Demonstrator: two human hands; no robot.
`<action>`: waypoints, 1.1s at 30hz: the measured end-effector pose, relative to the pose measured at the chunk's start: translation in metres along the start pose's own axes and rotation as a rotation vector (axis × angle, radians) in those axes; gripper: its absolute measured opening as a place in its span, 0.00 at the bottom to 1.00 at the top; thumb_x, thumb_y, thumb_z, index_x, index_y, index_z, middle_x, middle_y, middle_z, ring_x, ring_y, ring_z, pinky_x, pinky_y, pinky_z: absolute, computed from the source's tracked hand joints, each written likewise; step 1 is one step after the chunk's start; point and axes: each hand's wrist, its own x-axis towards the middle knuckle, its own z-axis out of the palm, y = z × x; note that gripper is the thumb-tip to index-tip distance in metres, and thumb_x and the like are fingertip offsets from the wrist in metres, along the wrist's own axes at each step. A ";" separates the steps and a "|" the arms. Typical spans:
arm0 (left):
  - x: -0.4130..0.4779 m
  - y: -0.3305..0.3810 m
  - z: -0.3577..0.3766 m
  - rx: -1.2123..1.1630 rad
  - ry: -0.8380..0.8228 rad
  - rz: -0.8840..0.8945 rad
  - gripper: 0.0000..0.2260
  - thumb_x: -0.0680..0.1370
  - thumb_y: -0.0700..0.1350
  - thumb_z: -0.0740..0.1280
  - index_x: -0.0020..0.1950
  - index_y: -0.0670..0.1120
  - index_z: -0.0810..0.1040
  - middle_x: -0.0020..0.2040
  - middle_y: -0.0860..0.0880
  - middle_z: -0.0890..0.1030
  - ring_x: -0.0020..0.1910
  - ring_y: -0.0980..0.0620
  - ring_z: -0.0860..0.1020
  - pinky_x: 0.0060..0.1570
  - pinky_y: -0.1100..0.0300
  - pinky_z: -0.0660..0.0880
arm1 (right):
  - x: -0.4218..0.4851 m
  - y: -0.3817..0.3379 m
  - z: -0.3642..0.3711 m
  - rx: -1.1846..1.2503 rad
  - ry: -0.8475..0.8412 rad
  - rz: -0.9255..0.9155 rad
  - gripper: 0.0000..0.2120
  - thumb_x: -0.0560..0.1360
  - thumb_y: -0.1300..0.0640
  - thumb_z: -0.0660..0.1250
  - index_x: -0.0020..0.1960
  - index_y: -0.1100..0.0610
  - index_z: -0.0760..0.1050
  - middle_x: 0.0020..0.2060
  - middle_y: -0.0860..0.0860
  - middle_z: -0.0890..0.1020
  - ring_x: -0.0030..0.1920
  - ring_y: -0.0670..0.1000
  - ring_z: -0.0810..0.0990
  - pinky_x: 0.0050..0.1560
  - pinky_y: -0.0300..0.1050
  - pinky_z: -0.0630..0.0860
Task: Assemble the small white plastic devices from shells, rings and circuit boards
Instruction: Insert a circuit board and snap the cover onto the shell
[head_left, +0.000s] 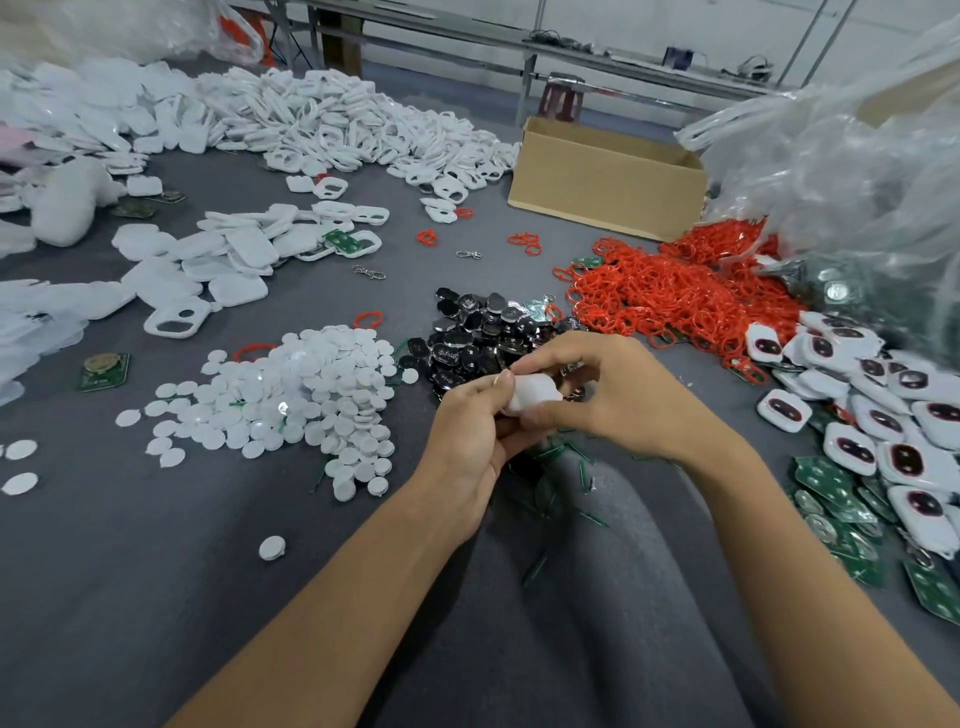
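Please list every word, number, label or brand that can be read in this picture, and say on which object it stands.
None can be read.
Dark shiny pieces: pale marks, too blurred to read.
Green circuit boards: no legible print.
Cardboard box: plain side, no text visible.
White shell held between the left hand and right hand: no marking shows.

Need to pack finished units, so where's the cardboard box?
The cardboard box sits at the far right of the head view, just behind the red ring pile and beside the clear plastic bags.
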 end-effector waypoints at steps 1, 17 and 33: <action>0.000 0.000 0.000 -0.007 0.005 -0.002 0.15 0.84 0.41 0.55 0.47 0.38 0.79 0.38 0.45 0.84 0.36 0.54 0.83 0.37 0.61 0.82 | 0.000 0.000 -0.001 -0.028 -0.015 -0.011 0.14 0.65 0.58 0.79 0.51 0.54 0.83 0.42 0.45 0.80 0.39 0.38 0.77 0.40 0.31 0.72; 0.000 0.001 0.001 -0.121 0.051 -0.054 0.18 0.85 0.47 0.54 0.46 0.38 0.78 0.33 0.45 0.84 0.32 0.51 0.83 0.35 0.58 0.82 | 0.003 0.000 0.004 -0.124 0.026 -0.018 0.14 0.65 0.58 0.78 0.49 0.54 0.81 0.44 0.47 0.82 0.43 0.47 0.78 0.42 0.39 0.74; 0.001 -0.008 0.000 0.086 0.071 0.141 0.18 0.85 0.40 0.55 0.43 0.39 0.81 0.40 0.42 0.85 0.34 0.53 0.83 0.35 0.60 0.80 | 0.000 -0.003 0.012 0.077 0.092 0.102 0.14 0.61 0.60 0.81 0.44 0.56 0.82 0.38 0.47 0.80 0.42 0.55 0.78 0.43 0.46 0.75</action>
